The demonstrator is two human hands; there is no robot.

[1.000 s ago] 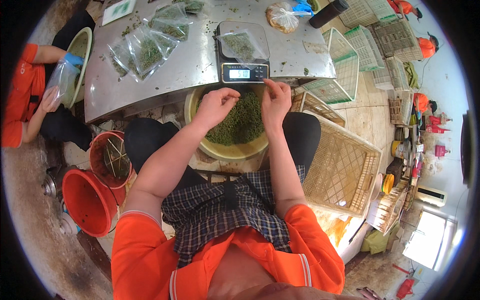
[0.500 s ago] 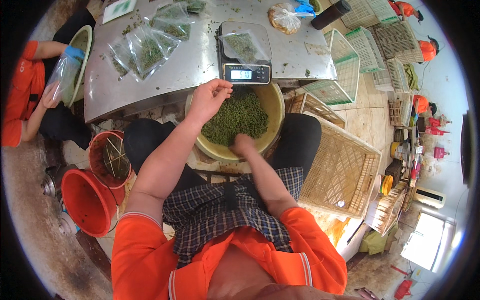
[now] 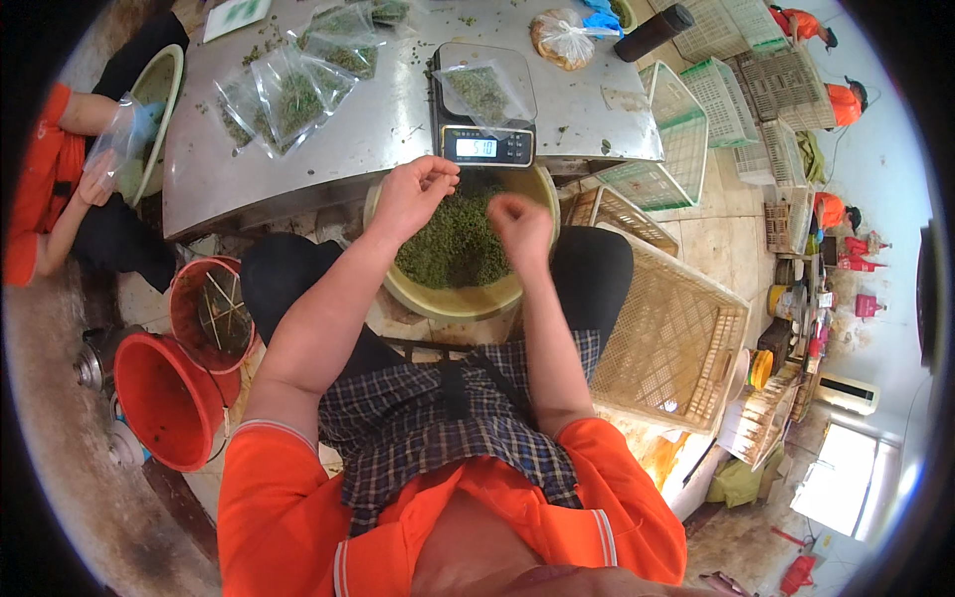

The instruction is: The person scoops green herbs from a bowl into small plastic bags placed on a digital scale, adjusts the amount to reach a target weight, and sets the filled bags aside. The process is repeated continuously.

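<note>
A yellow basin (image 3: pixel 527 284) between my knees holds a heap of small green berries (image 3: pixel 448 254) that look like green peppercorns. My left hand (image 3: pixel 418 194) is over the basin's far left rim, its fingers curled together below the scale's display. Above the right side of the berries is my right hand (image 3: pixel 521 229), raised and closed; whatever is in its fingers is hidden. On the table edge stands a digital scale (image 3: pixel 517 147) with its display lit. A clear plastic bag (image 3: pixel 479 95) partly filled with the green berries lies on its pan.
Several filled clear bags (image 3: pixel 288 99) lie on the metal table (image 3: pixel 398 129). A tied bag (image 3: pixel 563 40) and a dark bottle (image 3: pixel 654 33) stand farther right. Red buckets (image 3: pixel 164 398) are at my left, plastic crates (image 3: pixel 667 328) at my right. A co-worker (image 3: pixel 60 179) sits left with a bag.
My right hand has lifted out of the berries near the basin's front and moved up and right. My left hand stays almost still. The co-worker's bag has shifted slightly.
</note>
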